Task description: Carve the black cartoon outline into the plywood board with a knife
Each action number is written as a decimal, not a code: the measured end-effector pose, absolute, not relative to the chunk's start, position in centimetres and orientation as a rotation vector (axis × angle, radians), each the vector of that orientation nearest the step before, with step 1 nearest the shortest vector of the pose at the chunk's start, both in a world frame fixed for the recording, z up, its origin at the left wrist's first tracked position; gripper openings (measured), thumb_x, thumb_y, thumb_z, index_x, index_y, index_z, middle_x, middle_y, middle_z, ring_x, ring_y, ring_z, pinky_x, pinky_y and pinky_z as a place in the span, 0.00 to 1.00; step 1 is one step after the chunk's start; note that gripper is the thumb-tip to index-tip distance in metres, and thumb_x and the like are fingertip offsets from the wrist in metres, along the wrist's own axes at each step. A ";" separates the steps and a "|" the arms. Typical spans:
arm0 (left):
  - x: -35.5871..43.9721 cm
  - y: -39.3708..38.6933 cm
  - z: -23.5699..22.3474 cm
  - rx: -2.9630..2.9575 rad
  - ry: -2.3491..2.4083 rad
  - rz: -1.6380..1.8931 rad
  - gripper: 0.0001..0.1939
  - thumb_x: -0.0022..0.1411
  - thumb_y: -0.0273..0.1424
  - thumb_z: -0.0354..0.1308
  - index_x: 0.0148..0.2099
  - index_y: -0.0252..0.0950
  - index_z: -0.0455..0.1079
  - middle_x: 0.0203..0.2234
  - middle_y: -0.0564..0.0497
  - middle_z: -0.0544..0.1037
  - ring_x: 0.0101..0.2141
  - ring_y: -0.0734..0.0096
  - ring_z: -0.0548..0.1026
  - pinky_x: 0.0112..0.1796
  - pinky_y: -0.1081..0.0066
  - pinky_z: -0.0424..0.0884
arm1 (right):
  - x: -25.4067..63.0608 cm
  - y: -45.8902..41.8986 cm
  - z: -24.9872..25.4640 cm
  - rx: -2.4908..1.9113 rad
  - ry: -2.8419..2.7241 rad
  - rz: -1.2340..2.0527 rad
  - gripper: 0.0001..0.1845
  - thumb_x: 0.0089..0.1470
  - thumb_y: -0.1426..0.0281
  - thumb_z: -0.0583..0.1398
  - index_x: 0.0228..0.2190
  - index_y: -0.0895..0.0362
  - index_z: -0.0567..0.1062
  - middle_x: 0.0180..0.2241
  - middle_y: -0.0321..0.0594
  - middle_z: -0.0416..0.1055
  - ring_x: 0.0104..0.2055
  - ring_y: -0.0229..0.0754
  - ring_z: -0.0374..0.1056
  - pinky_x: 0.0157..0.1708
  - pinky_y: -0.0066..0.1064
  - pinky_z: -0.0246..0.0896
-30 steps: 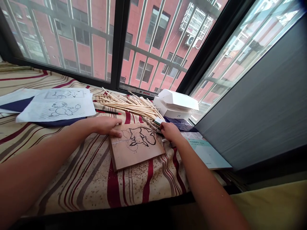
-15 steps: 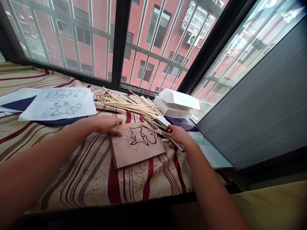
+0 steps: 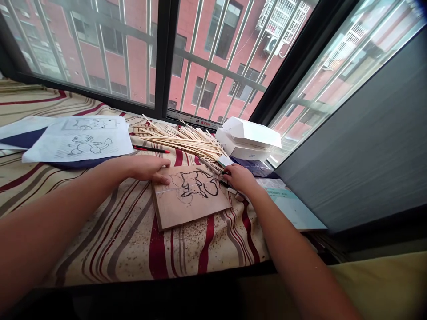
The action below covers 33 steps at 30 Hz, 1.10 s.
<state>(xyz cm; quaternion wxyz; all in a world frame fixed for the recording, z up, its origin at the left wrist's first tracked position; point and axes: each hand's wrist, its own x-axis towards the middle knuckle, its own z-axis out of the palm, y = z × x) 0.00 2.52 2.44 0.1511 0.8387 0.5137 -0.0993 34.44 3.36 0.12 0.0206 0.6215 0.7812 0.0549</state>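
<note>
Surface: a cream bedcover (image 3: pixel 110 235) with red and grey stripes covers a wide window ledge and runs across the near part of the scene.

Board: a thin wooden board (image 3: pixel 196 209) lies flat on the bedcover at the centre, turned slightly askew. A thick black outline of a cartoon creature fills its far half, and fainter pencil lines run to the left.

Left hand: the left hand (image 3: pixel 147 170) lies spread and palm down, its fingertips resting on the far left corner of the board.

Right hand: the right hand (image 3: pixel 240 178) is curled at the far right corner of the board, beside a slim black-and-white pen (image 3: pixel 231 190). The pen passes under the fingers, but whether they grip it cannot be told.

Left side: printed sheets with line drawings (image 3: pixel 78 140) lie on a dark blue sheet (image 3: pixel 28 138), with a red-and-black pencil (image 3: pixel 150 150) just beside them.

Right side: a pale teal booklet (image 3: pixel 290 206) lies near the grey window panel (image 3: pixel 353 133).

Far side: a loose pile of thin wooden sticks (image 3: pixel 180 142) and a white ZTE box (image 3: pixel 247 144) sit by the barred window (image 3: pixel 213 58), which faces a red building (image 3: pixel 133 53).
</note>
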 end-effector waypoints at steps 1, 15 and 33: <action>0.0 2.5 2.4 2.402 1.471 -0.285 0.36 0.61 0.59 0.55 0.59 0.36 0.69 0.54 0.35 0.79 0.50 0.44 0.77 0.44 0.61 0.68 | 34.0 3.5 0.0 1.935 2.405 0.181 0.15 0.68 0.63 0.59 0.49 0.60 0.79 0.52 0.51 0.77 0.54 0.54 0.74 0.47 0.37 0.63; 0.0 2.3 2.7 2.394 1.493 -0.325 0.38 0.63 0.58 0.54 0.63 0.36 0.67 0.57 0.34 0.77 0.52 0.44 0.77 0.46 0.60 0.70 | 33.1 0.3 2.0 2.198 2.420 0.290 0.17 0.65 0.72 0.52 0.53 0.62 0.72 0.41 0.54 0.81 0.43 0.58 0.76 0.38 0.39 0.58; -0.2 2.5 1.9 2.407 1.490 -0.301 0.42 0.62 0.59 0.54 0.68 0.36 0.65 0.59 0.34 0.77 0.54 0.43 0.76 0.49 0.60 0.69 | 28.0 -7.6 0.1 1.591 2.890 -0.162 0.25 0.70 0.69 0.53 0.63 0.56 0.76 0.45 0.49 0.84 0.44 0.52 0.80 0.42 0.38 0.66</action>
